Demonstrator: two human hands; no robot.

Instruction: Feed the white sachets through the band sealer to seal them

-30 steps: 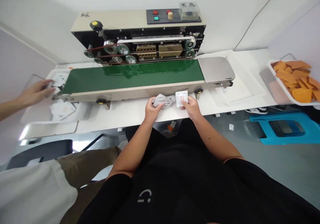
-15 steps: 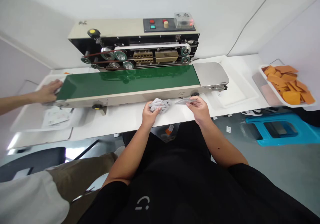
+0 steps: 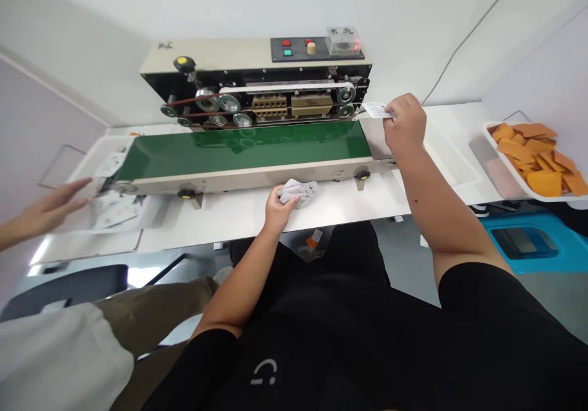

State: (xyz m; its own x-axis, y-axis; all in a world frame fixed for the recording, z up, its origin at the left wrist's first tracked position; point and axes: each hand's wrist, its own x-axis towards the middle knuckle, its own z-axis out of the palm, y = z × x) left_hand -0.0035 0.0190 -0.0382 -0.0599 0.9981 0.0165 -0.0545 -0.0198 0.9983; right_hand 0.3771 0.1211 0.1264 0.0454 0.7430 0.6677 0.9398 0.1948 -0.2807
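My right hand [image 3: 405, 123] is stretched out over the metal plate at the right end of the sealing machine [image 3: 257, 92]. It pinches a small white pouch [image 3: 376, 110] level with the machine's right rollers. My left hand [image 3: 279, 206] rests on the white table near its front edge, closed on a bunch of white pouches [image 3: 301, 191]. The green conveyor belt [image 3: 243, 144] runs between the two hands and carries nothing.
A co-worker's hand [image 3: 52, 206] hovers open at the left over a tray with sealed pouches [image 3: 113, 212]. A white tray of orange pads [image 3: 535, 160] stands at the far right, above a blue stool [image 3: 533, 242]. An empty white tray [image 3: 452, 160] lies by the machine's right end.
My right hand has lifted one pouch from the table front up to the machine's right intake. The co-worker's hand drew back from the belt's left end. My left hand stayed put.
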